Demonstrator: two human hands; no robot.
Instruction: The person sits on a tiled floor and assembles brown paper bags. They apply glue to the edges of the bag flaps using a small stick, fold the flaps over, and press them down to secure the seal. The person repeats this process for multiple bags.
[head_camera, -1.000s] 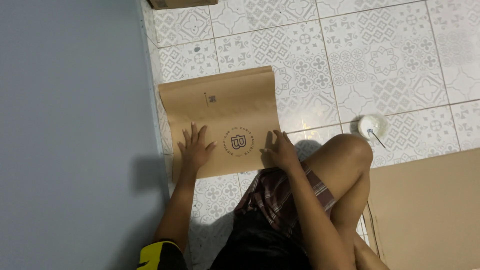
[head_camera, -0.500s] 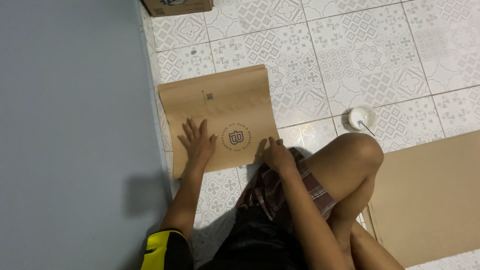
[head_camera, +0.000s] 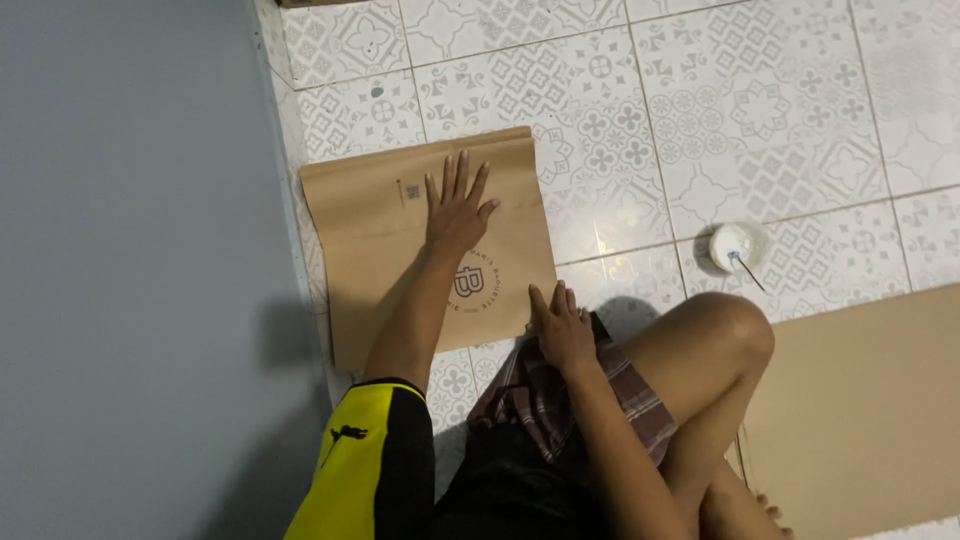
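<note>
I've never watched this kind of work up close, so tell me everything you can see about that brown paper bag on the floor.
The brown paper bag is a flat kraft paper piece lying on the patterned tile floor, close beside the grey wall. It carries a round printed emblem near its lower right and a small dark mark near the top. The left hand presses flat on its middle, fingers spread. The right hand rests at its lower right corner. It looks smooth, with a faint crease across it.
</note>
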